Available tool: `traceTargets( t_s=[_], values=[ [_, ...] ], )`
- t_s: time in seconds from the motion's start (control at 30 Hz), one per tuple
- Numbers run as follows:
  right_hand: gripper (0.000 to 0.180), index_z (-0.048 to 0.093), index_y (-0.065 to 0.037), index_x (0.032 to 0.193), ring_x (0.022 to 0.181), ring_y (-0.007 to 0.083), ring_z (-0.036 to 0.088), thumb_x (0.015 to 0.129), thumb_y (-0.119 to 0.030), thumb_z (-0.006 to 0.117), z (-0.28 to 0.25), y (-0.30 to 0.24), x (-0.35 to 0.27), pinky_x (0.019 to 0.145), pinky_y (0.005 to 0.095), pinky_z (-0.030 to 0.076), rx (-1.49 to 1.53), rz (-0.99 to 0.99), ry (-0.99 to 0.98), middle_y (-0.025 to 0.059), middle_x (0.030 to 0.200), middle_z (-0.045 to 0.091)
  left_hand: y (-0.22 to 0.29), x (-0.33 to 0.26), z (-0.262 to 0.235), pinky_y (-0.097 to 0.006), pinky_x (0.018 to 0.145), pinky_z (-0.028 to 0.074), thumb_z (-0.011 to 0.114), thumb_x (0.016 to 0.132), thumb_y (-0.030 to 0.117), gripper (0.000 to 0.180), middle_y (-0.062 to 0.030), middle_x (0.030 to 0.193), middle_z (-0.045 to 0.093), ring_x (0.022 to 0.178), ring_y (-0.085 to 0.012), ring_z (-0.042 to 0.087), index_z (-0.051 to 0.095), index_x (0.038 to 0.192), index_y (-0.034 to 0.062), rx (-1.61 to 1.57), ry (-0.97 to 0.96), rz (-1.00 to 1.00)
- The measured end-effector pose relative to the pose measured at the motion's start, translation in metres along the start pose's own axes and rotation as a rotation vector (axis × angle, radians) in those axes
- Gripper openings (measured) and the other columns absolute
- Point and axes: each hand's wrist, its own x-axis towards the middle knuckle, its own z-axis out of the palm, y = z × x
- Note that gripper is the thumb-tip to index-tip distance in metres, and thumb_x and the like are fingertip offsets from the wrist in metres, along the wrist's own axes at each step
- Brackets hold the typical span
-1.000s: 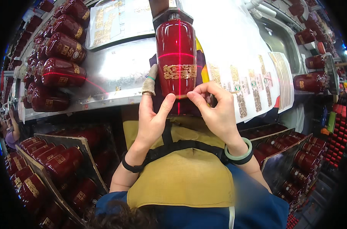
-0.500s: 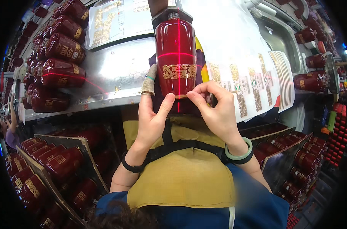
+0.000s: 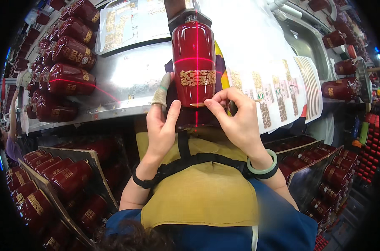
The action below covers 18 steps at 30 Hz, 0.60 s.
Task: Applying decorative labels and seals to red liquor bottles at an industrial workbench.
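Observation:
A glossy dark red bottle [image 3: 193, 50] lies in front of me, its neck against a dark metal holder [image 3: 189, 19]. Gold scroll decoration [image 3: 197, 78] crosses its lower body, and red laser lines cross on it. A thin gold strip [image 3: 197, 105] runs along the base edge. My right hand [image 3: 240, 121] pinches at the strip's right end with thumb and forefinger. My left hand [image 3: 161, 125] is beside the bottle's lower left, thumb and fingers apart, holding nothing; a cloth finger cover [image 3: 161, 95] is on one finger.
Gold decal sheets [image 3: 278, 94] lie on white paper at right, beside a striped gold sheet [image 3: 308, 85]. Another decal sheet [image 3: 131, 25] rests on a tray at the back left. Red bottles [image 3: 70, 79] crowd the left; board-sided racks [image 3: 79, 161] of bottles flank me. A sink [image 3: 309, 44] is at far right.
My left hand has moved left and its thumb has come away from the bottle's base. My right hand keeps its pinch at nearly the same spot.

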Motion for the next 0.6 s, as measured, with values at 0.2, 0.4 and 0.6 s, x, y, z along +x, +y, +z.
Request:
traceTargets(
  t_s=[0.2,0.4,0.6],
  values=[
    [0.017,0.068,0.0,0.083,0.066,0.0164,0.061,0.088,-0.011,0.081,0.002,0.001,0.001,0.062,0.0305,0.048,0.018,0.014,0.01,0.0079,0.077,0.067,-0.01,-0.005,0.005,-0.038,0.094,0.058,0.085,0.077,-0.007,0.045,-0.015,0.13,0.069,0.111,-0.029,0.071,0.071,0.119,-0.0058,0.609,0.155,0.66],
    [0.019,0.068,0.001,0.083,0.065,0.0166,0.06,0.088,-0.013,0.081,0.001,0.002,0.001,0.061,0.0317,0.048,-0.002,0.019,-0.004,0.0083,0.077,0.067,-0.011,0.006,0.006,-0.037,0.088,0.061,0.082,0.078,-0.008,0.029,-0.0118,0.116,0.075,0.106,-0.0298,0.072,0.076,0.106,-0.0052,0.732,0.144,0.843],
    [0.022,0.072,0.002,0.087,0.064,0.0208,0.06,0.091,-0.018,0.078,-0.027,0.001,0.014,0.062,0.0347,0.048,-0.073,0.014,-0.221,0.011,0.077,0.066,-0.01,0.01,0.01,-0.038,0.086,0.061,0.079,0.077,-0.011,0.027,-0.0129,0.112,0.076,0.103,-0.0312,0.072,0.075,0.103,-0.006,0.797,0.144,0.856]
  ],
)
